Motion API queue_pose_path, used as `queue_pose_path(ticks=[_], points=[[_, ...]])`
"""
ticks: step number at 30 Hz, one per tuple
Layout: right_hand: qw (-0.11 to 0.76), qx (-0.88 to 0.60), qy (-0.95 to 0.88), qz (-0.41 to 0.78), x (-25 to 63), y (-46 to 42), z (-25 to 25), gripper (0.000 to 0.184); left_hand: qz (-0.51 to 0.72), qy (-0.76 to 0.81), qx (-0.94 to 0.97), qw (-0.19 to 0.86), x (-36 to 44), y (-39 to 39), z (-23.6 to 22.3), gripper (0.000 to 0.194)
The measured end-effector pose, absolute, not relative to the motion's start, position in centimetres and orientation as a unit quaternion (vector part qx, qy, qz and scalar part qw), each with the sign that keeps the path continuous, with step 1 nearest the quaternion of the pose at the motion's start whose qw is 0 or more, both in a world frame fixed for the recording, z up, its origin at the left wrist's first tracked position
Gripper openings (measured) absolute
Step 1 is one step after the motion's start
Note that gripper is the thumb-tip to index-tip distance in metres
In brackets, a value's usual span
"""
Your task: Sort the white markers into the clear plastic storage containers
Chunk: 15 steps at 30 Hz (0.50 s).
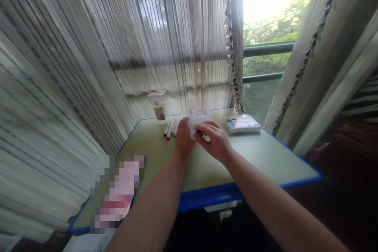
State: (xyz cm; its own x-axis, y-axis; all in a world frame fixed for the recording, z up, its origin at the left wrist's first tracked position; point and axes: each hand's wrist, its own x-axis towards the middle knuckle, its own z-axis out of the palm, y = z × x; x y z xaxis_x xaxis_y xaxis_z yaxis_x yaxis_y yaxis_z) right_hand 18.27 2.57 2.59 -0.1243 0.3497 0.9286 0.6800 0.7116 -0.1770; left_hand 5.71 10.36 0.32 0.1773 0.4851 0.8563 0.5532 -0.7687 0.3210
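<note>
My left hand is closed on the left side of a clear plastic case, which stands open on the table with its lid raised at the back. My right hand reaches over the front of the case, fingers curled around a small bunch of markers. Only their dark, green and yellow ends show between thumb and fingers. Left of my left hand, several white markers with black, red and teal caps lie side by side on the table.
The pale green table has a raised blue edge. A clear container with a printed label stands at the back left. A flat divided plastic box lies at the right. A blurred pink item lies front left. Curtains hang behind.
</note>
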Motion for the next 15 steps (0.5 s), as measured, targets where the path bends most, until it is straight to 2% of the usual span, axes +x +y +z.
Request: queue_pose_path(ticks=[6,15], points=[[0.566,-0.330,-0.745,-0.127,18.46,2.43,2.91,0.026,-0.551,-0.342,-0.760,0.038,5.65,10.49,0.08,0.036],[0.586,-0.351,-0.718,-0.132,18.31,2.74,2.89,0.015,-0.538,-0.351,-0.766,0.033,5.50,10.33,0.16,0.039]])
